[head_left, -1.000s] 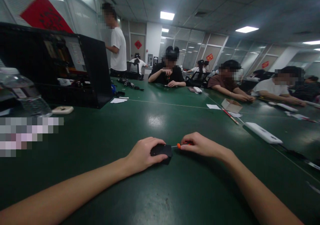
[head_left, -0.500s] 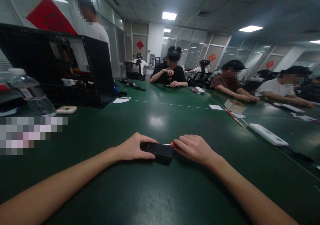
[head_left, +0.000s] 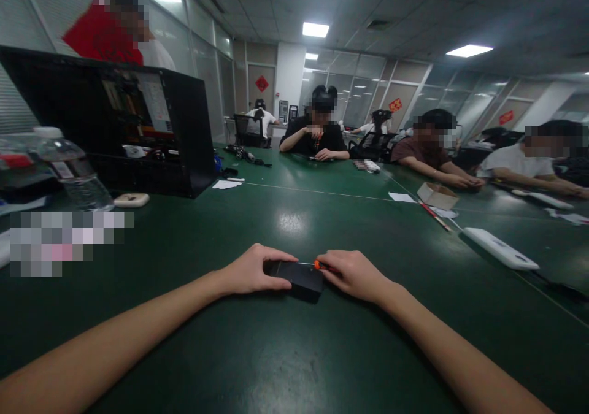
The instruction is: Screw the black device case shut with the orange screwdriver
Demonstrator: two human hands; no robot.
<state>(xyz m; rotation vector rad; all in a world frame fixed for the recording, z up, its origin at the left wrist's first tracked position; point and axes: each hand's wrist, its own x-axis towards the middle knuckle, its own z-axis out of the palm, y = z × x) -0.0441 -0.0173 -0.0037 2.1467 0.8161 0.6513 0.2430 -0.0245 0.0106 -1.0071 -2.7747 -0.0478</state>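
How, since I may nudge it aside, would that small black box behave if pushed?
The black box looks rigid and flat-sided, so it would probably slide, not roll, on the glossy table. The left hand pins it, hinting it is light enough to shift under the screwdriver.

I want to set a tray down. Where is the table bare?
Bare table: beyond the left hand, black box and right hand toward the laptop, and between the forearms. Crowded: around the bottle, by the white strip.
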